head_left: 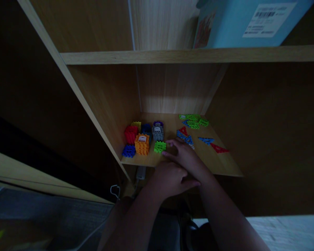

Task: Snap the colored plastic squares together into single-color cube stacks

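My right hand (184, 155) reaches onto the lower shelf board (225, 164), fingers stretched flat beside a small green interlocking piece (159, 146). My left hand (170, 179) sits just below the shelf's front edge, fingers curled, partly under my right wrist; what it holds, if anything, is hidden. To the left stand built cubes: an orange one (142, 143), a grey one (157, 132), a red one (131, 134), and a blue piece (128, 151).
Loose flat pieces lie on the right of the shelf: green ones (193, 121) at the back, blue triangles (206, 140) and a red triangle (219, 149). A blue box (240, 24) stands on the shelf above. A white plug (140, 172) hangs under the shelf edge.
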### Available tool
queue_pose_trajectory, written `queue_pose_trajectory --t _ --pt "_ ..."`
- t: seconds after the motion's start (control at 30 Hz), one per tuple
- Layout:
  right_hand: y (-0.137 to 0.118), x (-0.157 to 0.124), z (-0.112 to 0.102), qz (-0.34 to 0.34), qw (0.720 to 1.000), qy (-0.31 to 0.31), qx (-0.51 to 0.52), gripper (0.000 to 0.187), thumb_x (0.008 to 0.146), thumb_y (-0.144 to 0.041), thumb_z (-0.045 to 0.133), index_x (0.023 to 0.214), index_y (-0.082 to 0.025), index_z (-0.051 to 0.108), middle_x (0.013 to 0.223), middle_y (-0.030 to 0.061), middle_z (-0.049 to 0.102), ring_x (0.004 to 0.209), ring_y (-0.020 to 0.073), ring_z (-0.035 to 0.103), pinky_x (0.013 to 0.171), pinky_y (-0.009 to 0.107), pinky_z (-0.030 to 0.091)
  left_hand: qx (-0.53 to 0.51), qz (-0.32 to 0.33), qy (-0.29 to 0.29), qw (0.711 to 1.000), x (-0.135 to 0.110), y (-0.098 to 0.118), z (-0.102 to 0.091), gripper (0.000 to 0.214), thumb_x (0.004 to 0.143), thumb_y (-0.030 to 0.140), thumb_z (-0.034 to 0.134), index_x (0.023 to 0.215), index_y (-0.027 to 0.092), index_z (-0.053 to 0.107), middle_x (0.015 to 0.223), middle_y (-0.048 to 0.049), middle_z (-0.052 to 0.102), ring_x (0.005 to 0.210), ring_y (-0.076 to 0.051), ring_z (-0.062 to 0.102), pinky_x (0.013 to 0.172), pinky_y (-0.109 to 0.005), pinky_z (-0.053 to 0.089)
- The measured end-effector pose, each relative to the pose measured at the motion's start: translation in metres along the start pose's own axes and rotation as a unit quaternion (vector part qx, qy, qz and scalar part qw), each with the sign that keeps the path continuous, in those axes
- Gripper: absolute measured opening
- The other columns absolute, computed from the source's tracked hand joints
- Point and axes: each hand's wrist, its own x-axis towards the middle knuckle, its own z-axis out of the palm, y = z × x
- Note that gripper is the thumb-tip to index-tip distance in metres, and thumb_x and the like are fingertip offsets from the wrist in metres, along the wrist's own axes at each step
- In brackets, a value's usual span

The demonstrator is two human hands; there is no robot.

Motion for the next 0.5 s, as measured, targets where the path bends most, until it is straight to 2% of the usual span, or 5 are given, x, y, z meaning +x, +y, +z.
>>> queue_pose_trajectory --t 0.13,0.27,0.37,0.43,0.5 --pt "0.000 -0.002 -0.004 0.008 0.999 0.030 0.017 0.029 0.100 -0.043 0.073 0.124 -0.026 0.071 0.104 0.0056 0.072 0.098 0.0245 0.071 0.090 0.040 0.057 -0.014 0.002 0.013 1.000 0.000 -0.001 0.001 0.053 0.100 0.068 0.065 0.086 0.021 0.083 0.079 -0.0090 0.080 0.077 -0.024 0.075 0.071 -0.033 0.050" --pt "0.012 0.002 -0.026 0.033 0.996 0.086 -0.007 0.026 0.105 -0.045 0.062 0.115 -0.024 0.074 0.101 0.0074 0.076 0.092 0.0245 0.072 0.086 0.039 0.057 0.001 0.000 0.013 1.000 0.000 -0.004 0.002 0.064 0.103 0.073 0.055 0.074 0.021 0.078 0.072 -0.0077 0.077 0.069 -0.022 0.073 0.062 -0.032 0.042" --pt "0.039 0.016 -0.052 0.095 0.983 0.109 -0.116 0.033 0.106 -0.046 0.055 0.110 -0.021 0.076 0.108 0.0130 0.079 0.098 0.0278 0.074 0.091 0.040 0.057 0.013 0.003 0.021 1.000 0.002 -0.005 0.002 0.066 0.103 0.074 0.053 0.072 0.021 0.077 0.072 -0.0075 0.077 0.069 -0.022 0.073 0.060 -0.032 0.038" --pt "0.063 0.031 -0.066 0.144 0.963 0.078 -0.213 0.036 0.108 -0.044 0.051 0.113 -0.019 0.077 0.109 0.0173 0.080 0.102 0.0308 0.075 0.095 0.042 0.055 0.016 0.004 0.025 1.000 0.003 -0.004 0.002 0.065 0.103 0.073 0.053 0.074 0.021 0.078 0.073 -0.0075 0.078 0.070 -0.021 0.073 0.061 -0.031 0.039" --pt "0.089 0.048 -0.074 0.171 0.943 0.053 -0.281 0.038 0.105 -0.043 0.057 0.125 -0.016 0.074 0.117 0.0221 0.079 0.112 0.0351 0.074 0.101 0.045 0.054 0.017 0.004 0.027 0.999 0.004 -0.003 0.003 0.064 0.104 0.072 0.053 0.075 0.021 0.079 0.074 -0.0075 0.078 0.070 -0.021 0.072 0.062 -0.031 0.039"
